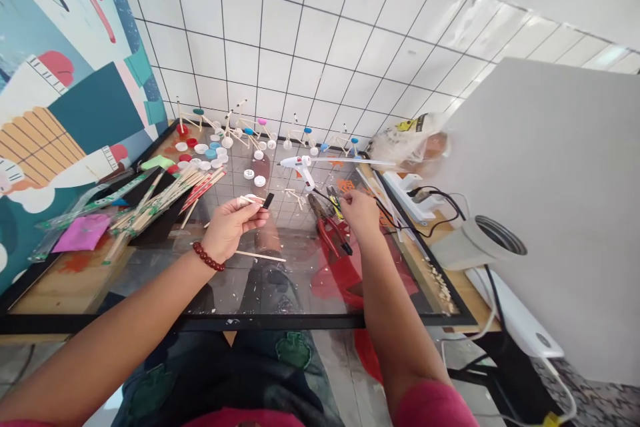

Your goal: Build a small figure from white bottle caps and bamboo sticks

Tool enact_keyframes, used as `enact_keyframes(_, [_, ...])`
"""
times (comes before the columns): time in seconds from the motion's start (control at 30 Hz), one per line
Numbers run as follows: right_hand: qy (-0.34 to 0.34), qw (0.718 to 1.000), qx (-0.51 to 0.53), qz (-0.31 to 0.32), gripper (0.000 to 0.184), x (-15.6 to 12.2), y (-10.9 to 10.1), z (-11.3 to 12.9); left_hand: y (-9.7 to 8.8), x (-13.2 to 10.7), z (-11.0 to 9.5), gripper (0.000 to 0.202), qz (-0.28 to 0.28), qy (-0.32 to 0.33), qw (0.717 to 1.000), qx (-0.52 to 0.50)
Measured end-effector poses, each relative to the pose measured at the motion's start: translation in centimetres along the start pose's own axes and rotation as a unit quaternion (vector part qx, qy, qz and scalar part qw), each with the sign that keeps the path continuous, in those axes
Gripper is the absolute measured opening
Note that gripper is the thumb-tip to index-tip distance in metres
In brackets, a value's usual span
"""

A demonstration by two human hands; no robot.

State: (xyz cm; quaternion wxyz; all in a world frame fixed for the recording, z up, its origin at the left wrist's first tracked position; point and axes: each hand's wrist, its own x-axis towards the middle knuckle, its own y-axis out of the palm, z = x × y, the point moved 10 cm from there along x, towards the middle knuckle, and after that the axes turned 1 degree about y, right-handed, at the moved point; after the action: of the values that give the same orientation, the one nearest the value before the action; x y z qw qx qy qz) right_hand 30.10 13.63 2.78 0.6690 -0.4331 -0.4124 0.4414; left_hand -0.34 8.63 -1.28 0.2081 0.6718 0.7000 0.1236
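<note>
My left hand (234, 221) is pinched round thin wooden sticks (250, 201), with a small black strip (269, 201) at their right end. At the right, my right hand (361, 212) has its fingers drawn together over the tools; what is in them, if anything, I cannot make out. Just left of it lie red-handled pliers (327, 233) and a yellow-edged tool (336, 203), partly covered by the hand. A white glue gun (303, 171) rests beyond both hands, a long clear glue stick (353, 161) reaching from its back. One loose stick (261, 256) lies in front of my left hand.
Bundled sticks (150, 203) and a pink packet (83, 232) lie at the left. Bottle caps (201, 149) and small stick-and-cap models (250, 130) line the back by the tiled wall. A power strip (410, 197) with black cables and a grey cylinder (477, 243) stand right.
</note>
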Motion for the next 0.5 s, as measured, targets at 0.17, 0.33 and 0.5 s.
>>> enact_keyframes(0.17, [0.015,0.996,-0.054,0.073,0.022,2.1,2.7,-2.4,-0.2,0.2,0.4,0.034,0.001,-0.007,1.0,-0.001])
enact_keyframes(0.33, [0.0,0.995,-0.057,0.08,0.015,3.4,2.8,-2.4,-0.3,0.2,0.1,0.032,-0.003,-0.005,1.0,-0.008])
enact_keyframes(0.5, [0.008,0.999,-0.04,0.016,0.033,4.5,0.6,-3.4,-0.2,0.0,0.1,0.032,0.004,-0.013,1.0,-0.01])
